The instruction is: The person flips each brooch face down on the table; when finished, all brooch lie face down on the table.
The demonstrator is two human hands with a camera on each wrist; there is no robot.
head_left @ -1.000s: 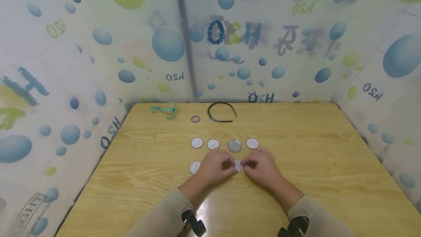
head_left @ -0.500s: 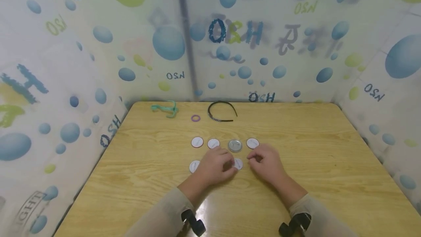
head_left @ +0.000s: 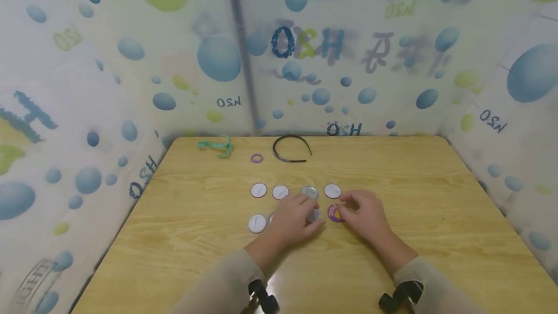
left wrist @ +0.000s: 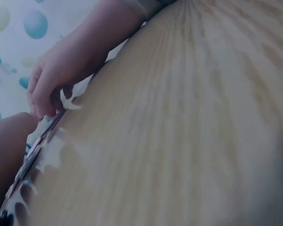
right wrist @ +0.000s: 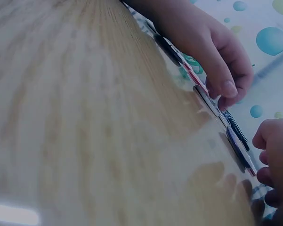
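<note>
My left hand (head_left: pixel 294 219) curves over a pale pin badge (head_left: pixel 314 215), its thumb and index finger spread on either side. My right hand (head_left: pixel 366 214) pinches the right edge of a purple pin badge (head_left: pixel 333 212) with a colourful printed face turned up. Fingertips of the right hand (left wrist: pixel 56 77) meet a badge edge in the left wrist view. Behind the hands lie white-backed pin badges (head_left: pixel 258 190) and a silver-backed badge (head_left: pixel 309 191), partly covered by the left fingers. Left of the left hand is another white-backed badge (head_left: pixel 257 224); one beside it is mostly hidden.
Along the back of the wooden table (head_left: pixel 436 236) lie a teal pronged object (head_left: pixel 218 146), a purple ring (head_left: pixel 256 158) and a black headband (head_left: pixel 275 151). A patterned wall (head_left: pixel 370 62) rises behind the table and at both sides.
Both hands met at one badge a second ago. My right hand has moved right, and the purple badge face now shows under its fingers. The left hand has shifted slightly right.
</note>
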